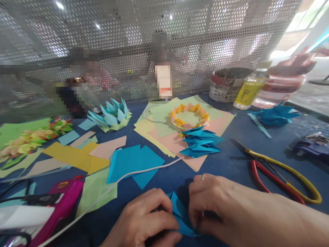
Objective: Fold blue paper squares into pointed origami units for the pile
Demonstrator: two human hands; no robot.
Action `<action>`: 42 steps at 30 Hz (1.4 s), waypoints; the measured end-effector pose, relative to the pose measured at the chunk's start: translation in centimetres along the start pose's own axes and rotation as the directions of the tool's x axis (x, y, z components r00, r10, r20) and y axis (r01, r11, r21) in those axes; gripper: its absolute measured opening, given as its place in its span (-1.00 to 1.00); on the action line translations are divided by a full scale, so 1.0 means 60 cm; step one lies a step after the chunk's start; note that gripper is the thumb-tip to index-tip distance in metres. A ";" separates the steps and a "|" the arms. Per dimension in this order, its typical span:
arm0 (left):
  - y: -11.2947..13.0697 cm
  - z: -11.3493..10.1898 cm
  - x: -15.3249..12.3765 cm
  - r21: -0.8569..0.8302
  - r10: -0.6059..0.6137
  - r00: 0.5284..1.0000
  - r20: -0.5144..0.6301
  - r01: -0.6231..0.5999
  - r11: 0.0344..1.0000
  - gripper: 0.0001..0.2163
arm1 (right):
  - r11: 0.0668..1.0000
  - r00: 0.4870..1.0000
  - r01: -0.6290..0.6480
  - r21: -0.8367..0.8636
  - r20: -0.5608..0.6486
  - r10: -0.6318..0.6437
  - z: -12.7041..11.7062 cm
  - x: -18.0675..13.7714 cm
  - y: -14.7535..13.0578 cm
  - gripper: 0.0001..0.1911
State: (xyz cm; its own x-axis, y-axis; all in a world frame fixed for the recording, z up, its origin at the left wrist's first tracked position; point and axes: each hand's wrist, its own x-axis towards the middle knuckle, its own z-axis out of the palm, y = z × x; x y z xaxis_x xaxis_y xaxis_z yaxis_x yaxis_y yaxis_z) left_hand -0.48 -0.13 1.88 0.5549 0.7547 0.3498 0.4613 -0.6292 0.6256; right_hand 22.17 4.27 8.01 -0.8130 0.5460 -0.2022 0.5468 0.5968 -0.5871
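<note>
Both hands meet at the near edge of the dark blue table (pixel 231 161). My left hand (pixel 146 216) and my right hand (pixel 213 202) are closed, pinching a small folded blue paper piece (pixel 180 214) between their fingertips. A ring shows on a finger of the right hand. Just beyond them lie flat blue paper sheets (pixel 133 163) and a stack of folded blue paper units (pixel 200 142) on pastel sheets (pixel 221 123). A ring of orange and yellow folded paper (pixel 190 113) rests further back.
Scissors with red and yellow handles (pixel 280 178) lie at right. A pink glue gun (pixel 61 202) and white cord (pixel 115 185) sit at left. Paper flowers (pixel 113 115), yellow sheets (pixel 77 156), a bottle (pixel 250 89), a bowl (pixel 226 84) and a mesh screen (pixel 154 41) stand behind.
</note>
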 end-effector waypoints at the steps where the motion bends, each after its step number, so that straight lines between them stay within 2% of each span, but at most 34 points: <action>1: 0.003 0.001 0.000 -0.019 -0.024 1.000 -0.010 0.024 1.000 -0.86 | 1.000 1.000 0.001 -0.008 -0.011 -0.001 -0.001 0.000 -0.001 -0.77; 8: 0.006 0.012 -0.005 -0.007 -0.175 0.984 -0.040 0.175 0.985 -0.86 | 0.997 0.995 0.059 -0.045 -0.073 -0.062 0.010 0.003 0.006 -0.92; 14: 0.008 0.010 -0.001 0.005 -0.210 0.978 -0.001 0.210 0.978 -0.87 | 0.984 0.979 0.055 -0.168 -0.186 -0.086 0.036 -0.002 0.000 -0.90; 21: 0.008 0.016 -0.002 0.001 -0.255 0.967 -0.013 0.255 0.967 -0.87 | 0.975 0.974 0.077 -0.208 -0.194 -0.119 0.036 0.001 0.009 -0.82; 26: 0.007 0.015 -0.001 0.056 -0.251 0.967 -0.036 0.253 0.966 -0.87 | 0.978 0.969 0.096 -0.184 -0.207 -0.134 0.043 -0.001 0.014 -0.82; 30: 0.006 0.011 0.001 0.098 -0.209 0.978 -0.006 0.208 0.973 -0.87 | 0.986 0.969 0.065 -0.157 -0.225 -0.100 0.044 -0.007 0.012 -0.84; 35: 0.006 0.010 0.000 0.123 -0.195 0.980 -0.030 0.198 0.973 -0.85 | 0.993 0.974 0.034 -0.116 -0.217 -0.058 0.037 -0.001 0.007 -0.80; 42: 0.004 0.014 -0.001 0.128 -0.198 0.979 -0.041 0.202 0.971 -0.86 | 0.997 0.976 0.009 -0.081 -0.216 -0.026 0.032 0.010 -0.002 -0.96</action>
State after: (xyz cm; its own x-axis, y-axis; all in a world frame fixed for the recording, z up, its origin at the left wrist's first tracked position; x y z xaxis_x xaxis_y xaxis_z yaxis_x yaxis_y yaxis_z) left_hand 0.16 -0.50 1.41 0.4236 0.8714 0.2474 0.6487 -0.4825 0.5886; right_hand 21.26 3.39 6.45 -0.7648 0.6441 -0.0128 0.5541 0.6475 -0.5232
